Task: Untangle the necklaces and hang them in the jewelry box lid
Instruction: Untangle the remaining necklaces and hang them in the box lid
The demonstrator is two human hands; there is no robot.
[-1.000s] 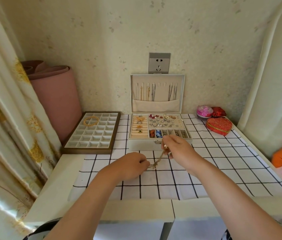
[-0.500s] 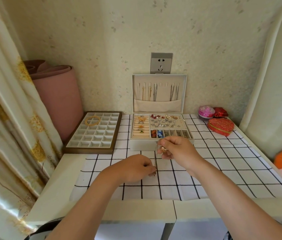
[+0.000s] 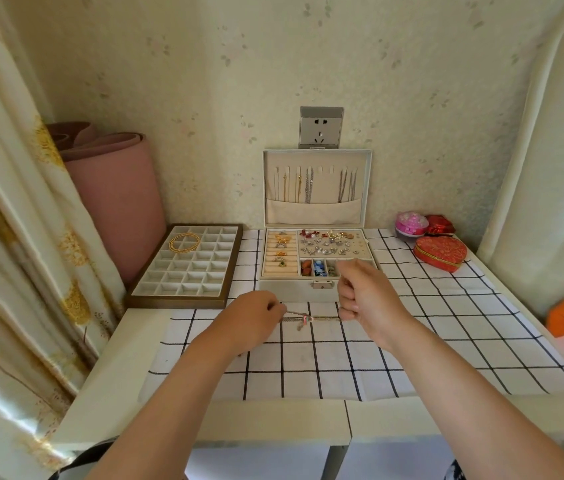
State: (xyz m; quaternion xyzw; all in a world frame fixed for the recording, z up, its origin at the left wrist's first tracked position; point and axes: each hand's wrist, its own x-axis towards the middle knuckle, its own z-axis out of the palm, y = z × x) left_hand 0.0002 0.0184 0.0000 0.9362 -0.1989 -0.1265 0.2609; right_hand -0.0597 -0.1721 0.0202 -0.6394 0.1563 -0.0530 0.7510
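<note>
A thin necklace (image 3: 310, 319) with a small pink and green charm stretches level between my two hands, just above the checked cloth (image 3: 308, 368). My left hand (image 3: 249, 320) pinches its left end. My right hand (image 3: 365, 292) is closed around the right end, in front of the box's clasp. The white jewelry box (image 3: 292, 291) stands open behind them; its upright lid (image 3: 317, 187) has several gold and silver chains hanging into a fabric pocket. Two hooks in the middle of the lid look free.
A grid tray (image 3: 183, 275) with gold bangles sits to the left of the box. A red heart-shaped box (image 3: 441, 252) and two small trinket boxes stand at the back right. A rolled pink mat leans at the back left, a curtain hangs on the left.
The hands have drawn apart sideways. The necklace, which hung slack and near upright between them, now runs taut and level. My right hand has shifted right.
</note>
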